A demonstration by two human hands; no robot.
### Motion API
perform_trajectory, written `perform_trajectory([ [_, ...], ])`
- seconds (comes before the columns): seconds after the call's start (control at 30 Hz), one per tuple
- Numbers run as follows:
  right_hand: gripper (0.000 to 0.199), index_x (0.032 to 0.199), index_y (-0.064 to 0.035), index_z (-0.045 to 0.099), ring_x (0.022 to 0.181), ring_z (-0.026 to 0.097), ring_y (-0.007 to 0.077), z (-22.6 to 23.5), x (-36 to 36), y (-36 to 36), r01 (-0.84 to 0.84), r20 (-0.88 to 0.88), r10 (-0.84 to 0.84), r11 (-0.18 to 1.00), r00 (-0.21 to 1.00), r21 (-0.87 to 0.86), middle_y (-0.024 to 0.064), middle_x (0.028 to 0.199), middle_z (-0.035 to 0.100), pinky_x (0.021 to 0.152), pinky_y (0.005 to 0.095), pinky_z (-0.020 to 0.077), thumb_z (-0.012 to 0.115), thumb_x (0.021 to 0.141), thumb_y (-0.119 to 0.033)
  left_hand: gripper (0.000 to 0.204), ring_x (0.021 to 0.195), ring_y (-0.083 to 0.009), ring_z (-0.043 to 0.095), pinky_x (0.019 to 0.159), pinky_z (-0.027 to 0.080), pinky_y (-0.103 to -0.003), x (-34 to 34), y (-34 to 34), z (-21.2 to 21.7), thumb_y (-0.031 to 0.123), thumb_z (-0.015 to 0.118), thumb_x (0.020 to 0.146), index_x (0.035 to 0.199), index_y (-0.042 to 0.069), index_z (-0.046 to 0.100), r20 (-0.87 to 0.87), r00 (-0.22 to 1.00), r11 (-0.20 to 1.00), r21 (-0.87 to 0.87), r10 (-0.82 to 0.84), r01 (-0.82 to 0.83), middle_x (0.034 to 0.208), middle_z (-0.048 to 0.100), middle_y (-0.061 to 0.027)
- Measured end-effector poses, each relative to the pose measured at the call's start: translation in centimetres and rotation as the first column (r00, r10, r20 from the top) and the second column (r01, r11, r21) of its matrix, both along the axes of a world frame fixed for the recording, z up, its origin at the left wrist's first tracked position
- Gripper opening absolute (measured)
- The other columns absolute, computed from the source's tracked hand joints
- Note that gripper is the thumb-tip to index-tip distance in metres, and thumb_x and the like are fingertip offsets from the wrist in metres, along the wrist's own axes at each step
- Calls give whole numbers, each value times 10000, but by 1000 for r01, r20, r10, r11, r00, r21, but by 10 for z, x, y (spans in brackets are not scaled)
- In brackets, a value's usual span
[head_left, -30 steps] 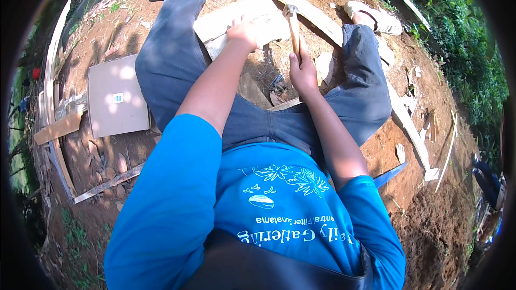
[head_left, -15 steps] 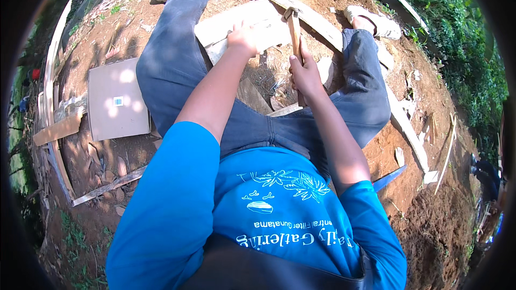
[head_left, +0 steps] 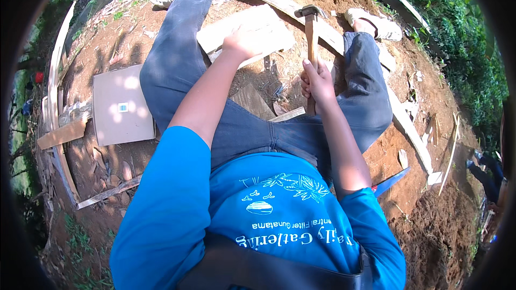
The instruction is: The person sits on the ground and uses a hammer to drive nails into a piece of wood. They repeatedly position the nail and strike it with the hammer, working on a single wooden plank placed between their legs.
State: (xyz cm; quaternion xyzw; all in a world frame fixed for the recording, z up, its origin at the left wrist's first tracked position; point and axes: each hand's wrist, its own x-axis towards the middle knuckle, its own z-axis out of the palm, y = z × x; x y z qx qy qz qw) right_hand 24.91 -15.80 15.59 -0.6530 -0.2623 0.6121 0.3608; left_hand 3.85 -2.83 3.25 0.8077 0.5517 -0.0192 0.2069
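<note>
The hammer (head_left: 310,37) stands upright above the pale wooden plank (head_left: 244,29), its long handle clenched low in the right hand (head_left: 317,79). The left hand (head_left: 243,40) presses flat on that plank, just left of the hammer head.

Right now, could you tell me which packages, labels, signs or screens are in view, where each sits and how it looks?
Flat board: on the dirt beside the person's left leg, square, pale brown.
Small label: near the board's middle, square, white with blue-green print.
No signs or screens in view.
</note>
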Motion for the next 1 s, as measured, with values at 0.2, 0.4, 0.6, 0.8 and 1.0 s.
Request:
perform_trajectory([
  [0.2, 418, 1427, -146, 458, 462, 346, 37, 8, 25, -17, 132, -115, -128, 991, 985, 26, -53, 656, 365, 409, 214, 312, 552, 1043, -281, 592, 1366, -290, 469, 1005, 485, -452, -62, 59, -54, 437, 588, 909, 1404, 119, 527, -129, 973, 963, 213, 194, -163, 1450, 514, -164],
  [0.4, 283, 1288, -153, 452, 456, 336, 33, -8, 33, -19, 194, -176, -198, 980, 964, -45, -60, 651, 363, 406, 216, 325, 536, 1051, -284, 505, 1200, -316, 632, 1018, 473, -436, -63, 97, -37, 420, 565, 904, 1283, 95, 645, -47, 973, 934, -276, 224, -228, 1252, 673, -192],
  [0.6, 193, 1183, -130, 504, 463, 345, 38, -2, 33, -11, 205, -216, -208, 978, 954, -35, -58, 668, 391, 409, 222, 328, 535, 1047, -264, 437, 1092, -254, 678, 919, 518, -409, -71, 105, -20, 431, 576, 946, 1134, 59, 709, 51, 911, 845, -398, 409, -357, 1152, 713, -160],
  [0.8, 368, 1393, -131, 461, 480, 344, 31, 4, 34, -15, 215, -269, -206, 977, 941, 6, -60, 680, 397, 422, 213, 326, 516, 1057, -272, 449, 1025, -236, 703, 824, 586, -366, -64, 64, -26, 370, 487, 1055, 1281, -3, 597, 478, 325, 571, -754, 816, -323, 1166, 699, -161],
  [1.0, 163, 1093, -135, 475, 484, 362, 36, 7, 38, -15, 234, -295, -216, 972, 931, 27, -43, 695, 410, 416, 212, 328, 531, 1048, -281, 463, 1089, -300, 676, 872, 606, -489, -32, 4, -29, 305, 496, 1054, 1379, -24, 467, 472, -148, 464, -881, 869, -87, 1272, 629, -185],
])
